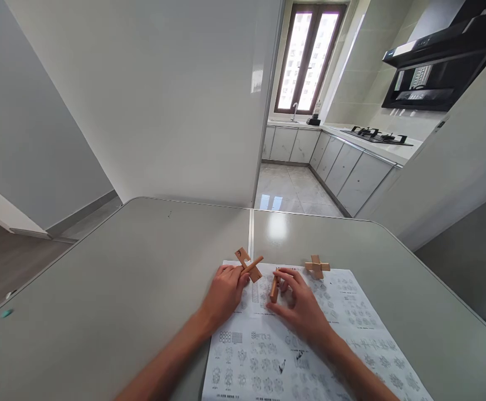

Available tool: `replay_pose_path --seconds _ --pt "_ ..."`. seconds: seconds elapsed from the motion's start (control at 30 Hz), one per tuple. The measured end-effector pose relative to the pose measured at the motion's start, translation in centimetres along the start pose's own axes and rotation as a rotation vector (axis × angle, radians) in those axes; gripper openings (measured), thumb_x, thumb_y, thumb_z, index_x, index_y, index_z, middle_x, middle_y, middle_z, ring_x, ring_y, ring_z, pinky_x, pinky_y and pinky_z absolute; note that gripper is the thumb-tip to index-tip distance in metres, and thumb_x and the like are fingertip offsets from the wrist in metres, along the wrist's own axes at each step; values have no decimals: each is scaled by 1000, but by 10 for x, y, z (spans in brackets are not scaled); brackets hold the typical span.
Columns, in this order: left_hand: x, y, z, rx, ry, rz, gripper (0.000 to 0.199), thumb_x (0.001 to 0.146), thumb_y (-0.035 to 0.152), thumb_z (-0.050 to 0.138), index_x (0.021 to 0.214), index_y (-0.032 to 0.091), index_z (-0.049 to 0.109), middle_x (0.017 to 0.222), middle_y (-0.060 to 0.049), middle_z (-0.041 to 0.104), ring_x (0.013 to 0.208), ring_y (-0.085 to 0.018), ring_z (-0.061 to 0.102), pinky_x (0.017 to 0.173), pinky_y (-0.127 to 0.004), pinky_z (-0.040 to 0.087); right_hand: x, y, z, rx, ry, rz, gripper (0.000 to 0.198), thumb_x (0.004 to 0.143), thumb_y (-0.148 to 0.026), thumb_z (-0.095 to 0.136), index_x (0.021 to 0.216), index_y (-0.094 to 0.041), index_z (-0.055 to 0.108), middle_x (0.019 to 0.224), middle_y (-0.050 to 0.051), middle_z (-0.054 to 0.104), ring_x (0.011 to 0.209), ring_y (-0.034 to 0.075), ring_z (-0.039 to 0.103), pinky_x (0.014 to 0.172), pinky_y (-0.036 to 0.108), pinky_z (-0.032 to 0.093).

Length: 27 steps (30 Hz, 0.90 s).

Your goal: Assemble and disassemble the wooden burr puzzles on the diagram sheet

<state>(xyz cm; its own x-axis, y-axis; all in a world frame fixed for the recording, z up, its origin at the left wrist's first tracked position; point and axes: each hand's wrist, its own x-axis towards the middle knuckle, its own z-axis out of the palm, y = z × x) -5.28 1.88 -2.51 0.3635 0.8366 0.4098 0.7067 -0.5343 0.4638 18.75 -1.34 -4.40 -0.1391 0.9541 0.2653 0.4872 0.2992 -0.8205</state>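
My left hand (226, 289) is closed on a wooden puzzle piece (253, 272), a flat board with a stick crossing it and a dark mark near its upper end. Between the thumb and fingers of my right hand (299, 298) is a short wooden stick (274, 288), held nearly upright. A gap separates the two held pieces. Both hands are over the upper part of a printed instruction sheet (246, 356) covered with small diagrams. Beyond my right hand, a cross-shaped wooden piece (317, 267) rests by the sheet's far edge.
The grey-green table (151, 278) has a seam (251, 231) running away from me. A small green object (6, 313) lies near its left edge. A white wall panel (176, 111) stands behind the table, with kitchen cabinets (363, 178) farther off on the right.
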Motion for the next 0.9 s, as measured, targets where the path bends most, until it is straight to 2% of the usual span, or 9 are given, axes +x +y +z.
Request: replay_pose_path --seconds 0.07,0.13,0.3,0.37,0.5,0.57,0.7,0.9 --pt "0 3 -3 -11 -48 9 37 110 29 32 93 22 64 89 -6 70 87 -24 64 87 -41 50 -2 0 2 -76 -45 -37 58 75 -36 88 130 -34 67 144 9 53 106 29 66 97 49 55" --pt "0 6 -5 -14 -103 42 41 110 32 30 86 22 62 84 -5 68 81 -23 62 84 -40 49 -3 1 3 -100 -72 -54 54 76 -36 87 127 -34 68 145 8 53 115 32 63 102 51 52" --pt "-1 9 -6 29 -197 203 37 111 35 33 90 21 60 85 -5 67 77 -21 60 79 -37 47 -1 0 -1 -5 -47 -100 66 81 -34 84 141 -33 56 146 11 53 132 34 54 105 49 50" --pt "-1 9 -5 33 -225 266 35 111 36 34 92 21 59 86 -4 68 78 -21 61 79 -36 46 -1 -1 -1 24 -41 -119 59 84 -34 82 138 -31 57 139 11 59 125 33 58 99 47 52" --pt "-2 8 -6 0 -258 290 34 111 36 35 92 21 59 83 -3 67 77 -20 61 77 -34 44 -5 -3 2 9 -47 -148 35 86 -34 80 116 -27 64 108 7 69 91 26 62 81 40 53" --pt "-2 7 -7 -14 -268 281 34 111 35 36 92 20 59 84 -3 68 77 -19 61 76 -33 44 -6 -5 2 -10 -44 -150 29 86 -33 79 109 -25 63 97 5 69 81 23 59 75 36 51" --pt "-2 8 -8 -34 -288 273 33 111 35 38 96 20 62 88 -4 71 79 -20 61 77 -33 44 -7 -14 -3 13 -107 -122 22 87 -29 75 105 -24 62 91 2 68 77 20 56 72 33 46" --pt "0 11 -13 -180 -342 227 43 111 36 30 89 19 64 84 -3 70 78 -19 58 80 -32 43 -9 -17 -4 159 -220 -1 23 86 -31 76 95 -23 56 72 -5 51 61 13 40 56 26 33"
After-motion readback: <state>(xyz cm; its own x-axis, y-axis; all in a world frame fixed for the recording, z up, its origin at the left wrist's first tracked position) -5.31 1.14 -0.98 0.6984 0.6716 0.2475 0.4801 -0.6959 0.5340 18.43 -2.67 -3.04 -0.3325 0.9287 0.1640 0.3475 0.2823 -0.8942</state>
